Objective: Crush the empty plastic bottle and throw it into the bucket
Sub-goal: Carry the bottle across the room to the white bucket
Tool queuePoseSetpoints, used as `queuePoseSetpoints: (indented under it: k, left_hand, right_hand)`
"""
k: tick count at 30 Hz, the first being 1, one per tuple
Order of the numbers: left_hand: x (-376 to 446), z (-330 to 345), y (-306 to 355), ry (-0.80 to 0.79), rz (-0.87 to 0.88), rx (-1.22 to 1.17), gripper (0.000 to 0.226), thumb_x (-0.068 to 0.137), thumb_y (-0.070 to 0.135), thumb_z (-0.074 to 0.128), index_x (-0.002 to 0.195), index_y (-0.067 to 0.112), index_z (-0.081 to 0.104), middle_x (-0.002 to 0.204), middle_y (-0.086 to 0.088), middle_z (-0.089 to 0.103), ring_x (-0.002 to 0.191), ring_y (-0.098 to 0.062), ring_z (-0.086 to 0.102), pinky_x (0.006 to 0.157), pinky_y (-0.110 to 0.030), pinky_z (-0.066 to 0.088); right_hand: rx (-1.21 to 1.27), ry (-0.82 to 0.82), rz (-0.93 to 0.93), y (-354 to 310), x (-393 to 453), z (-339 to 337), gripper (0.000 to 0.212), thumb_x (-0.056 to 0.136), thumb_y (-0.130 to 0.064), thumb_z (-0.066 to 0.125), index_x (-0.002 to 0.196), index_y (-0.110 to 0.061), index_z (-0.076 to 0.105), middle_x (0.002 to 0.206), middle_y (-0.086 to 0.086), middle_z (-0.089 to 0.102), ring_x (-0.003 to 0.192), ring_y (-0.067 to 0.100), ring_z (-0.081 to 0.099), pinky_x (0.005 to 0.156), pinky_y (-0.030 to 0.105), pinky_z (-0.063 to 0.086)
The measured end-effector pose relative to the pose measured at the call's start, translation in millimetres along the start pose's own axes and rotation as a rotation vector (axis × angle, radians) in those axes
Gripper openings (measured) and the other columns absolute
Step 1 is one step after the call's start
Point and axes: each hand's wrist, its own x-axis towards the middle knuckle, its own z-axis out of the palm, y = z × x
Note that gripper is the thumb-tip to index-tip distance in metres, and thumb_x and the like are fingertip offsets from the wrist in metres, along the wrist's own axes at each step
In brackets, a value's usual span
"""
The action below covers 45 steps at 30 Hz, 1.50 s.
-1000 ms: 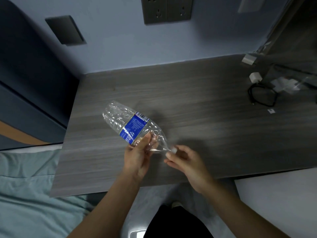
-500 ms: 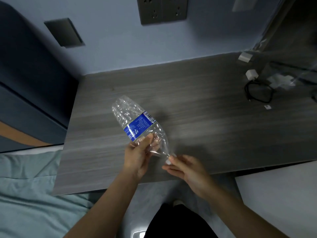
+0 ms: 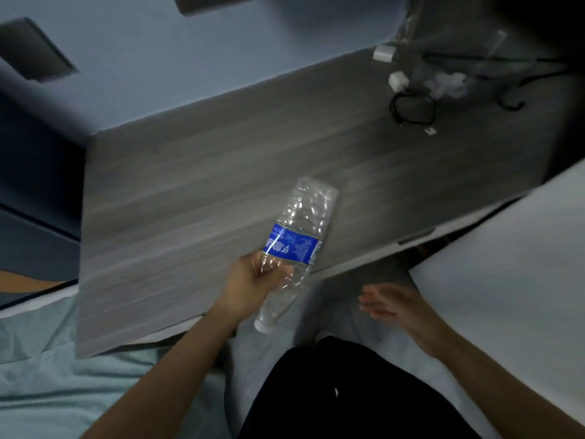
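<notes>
Wide bare stretch across the middle and left of the grey table [image 3: 196,172], open to a reach from the near edge. Far right corner cluttered: coiled black cable [image 3: 411,109], white plugs [image 3: 398,80], more dark cords beyond. Blocked at the back by the blue wall [image 3: 221,49], on the left by a dark panel [image 3: 34,147]. Near edge partly taken up by the bottle [image 3: 297,239] in the left hand [image 3: 250,280]; right hand [image 3: 395,304] spread and empty over the floor gap, white surface [image 3: 506,280] just beside it.
</notes>
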Motion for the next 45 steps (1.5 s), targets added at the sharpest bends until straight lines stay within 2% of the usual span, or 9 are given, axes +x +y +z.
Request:
queuePoseSetpoints:
  k: [4, 7, 10, 16, 23, 30, 33, 39, 45]
  left_hand:
    - [-10.7, 7.3, -24.0, -0.073, 0.027, 0.467, 0.017, 0.074, 0.025, 0.073, 0.079, 0.010, 0.068, 0.078, -0.013, 0.074, 0.076, -0.024, 0.069, 0.074, -0.035, 0.051]
    - [-22.8, 4.9, -44.8, -0.154, 0.017, 0.496, 0.027, 0.073, 0.033, 0.072, 0.085, 0.009, 0.067, 0.086, -0.011, 0.074, 0.083, -0.025, 0.068, 0.077, -0.035, 0.051]
    - [-36.6, -3.2, -75.0, -0.259, 0.020, 0.564, 0.029, 0.071, 0.037, 0.069, 0.081, 0.010, 0.065, 0.081, -0.010, 0.073, 0.079, -0.025, 0.067, 0.072, -0.034, 0.051]
    - [-63.5, -13.2, -119.8, -0.433, 0.000, 0.790, 0.032, 0.074, 0.037, 0.065, 0.084, 0.007, 0.065, 0.088, -0.018, 0.072, 0.083, -0.033, 0.066, 0.070, -0.033, 0.049]
    - [-89.3, 8.9, -140.9, -0.617, 0.030, 1.014, 0.027, 0.081, 0.031, 0.059, 0.088, 0.005, 0.063, 0.088, -0.016, 0.069, 0.080, -0.031, 0.065, 0.065, -0.031, 0.046]
    - [-130.3, 85.0, -134.0, -0.782, 0.195, 1.160, 0.022, 0.078, 0.024, 0.063, 0.058, 0.021, 0.054, 0.059, 0.002, 0.058, 0.060, -0.020, 0.059, 0.054, -0.029, 0.046]
    - [-162.0, 129.5, -132.1, -0.844, 0.277, 1.218, 0.015, 0.080, 0.023, 0.061, 0.069, 0.013, 0.061, 0.069, -0.007, 0.064, 0.067, -0.026, 0.062, 0.066, -0.038, 0.053]
    - [-224.3, 218.5, -126.7, -0.983, 0.520, 1.350, 0.020, 0.080, 0.028, 0.063, 0.081, 0.008, 0.068, 0.081, -0.011, 0.069, 0.069, -0.023, 0.059, 0.061, -0.026, 0.038]
    - [-272.0, 291.4, -107.9, -1.122, 0.728, 1.451, 0.021, 0.080, 0.025, 0.064, 0.065, 0.017, 0.052, 0.076, -0.014, 0.067, 0.068, -0.024, 0.059, 0.061, -0.030, 0.040]
  right_hand:
    - [-0.018, 0.150, 0.046, 44.1, -14.2, -13.9, 0.033, 0.095, -0.008, 0.036, 0.119, 0.010, 0.050, 0.122, 0.031, 0.056, 0.087, 0.027, 0.058, 0.085, 0.033, 0.046]
    - [-0.011, 0.273, 0.058, 76.1, -24.9, -12.4, 0.031, 0.094, -0.006, 0.037, 0.113, 0.013, 0.053, 0.120, 0.034, 0.056, 0.078, 0.024, 0.057, 0.074, 0.026, 0.044]
    - [0.004, 0.408, 0.103, 116.9, -41.6, -8.2, 0.028, 0.093, -0.006, 0.040, 0.109, 0.011, 0.056, 0.111, 0.031, 0.059, 0.076, 0.025, 0.057, 0.072, 0.028, 0.043]
    - [0.088, 0.578, 0.241, 206.7, -110.1, 7.6, 0.027, 0.094, -0.020, 0.041, 0.109, -0.005, 0.059, 0.107, 0.016, 0.062, 0.095, 0.028, 0.059, 0.093, 0.041, 0.043]
    - [0.299, 0.784, 0.341, 308.8, -206.3, 26.9, 0.024, 0.095, -0.021, 0.041, 0.104, -0.008, 0.059, 0.102, 0.012, 0.061, 0.092, 0.026, 0.058, 0.084, 0.036, 0.042]
    - [0.591, 0.936, 0.452, 424.4, -298.9, 54.2, 0.030, 0.095, -0.020, 0.039, 0.108, -0.002, 0.059, 0.105, 0.016, 0.061, 0.094, 0.030, 0.057, 0.082, 0.038, 0.041]
    - [0.714, 0.992, 0.470, 466.0, -336.7, 61.9, 0.029, 0.095, -0.020, 0.039, 0.107, -0.002, 0.059, 0.104, 0.016, 0.061, 0.094, 0.030, 0.058, 0.092, 0.045, 0.043]
    - [0.941, 1.118, 0.427, 531.1, -387.7, 80.0, 0.032, 0.095, -0.018, 0.040, 0.111, 0.002, 0.058, 0.111, 0.021, 0.062, 0.099, 0.034, 0.059, 0.090, 0.042, 0.043]
    - [1.177, 1.223, 0.375, 560.8, -408.5, 88.4, 0.031, 0.094, -0.014, 0.040, 0.110, 0.005, 0.057, 0.118, 0.027, 0.060, 0.107, 0.039, 0.058, 0.092, 0.045, 0.043]
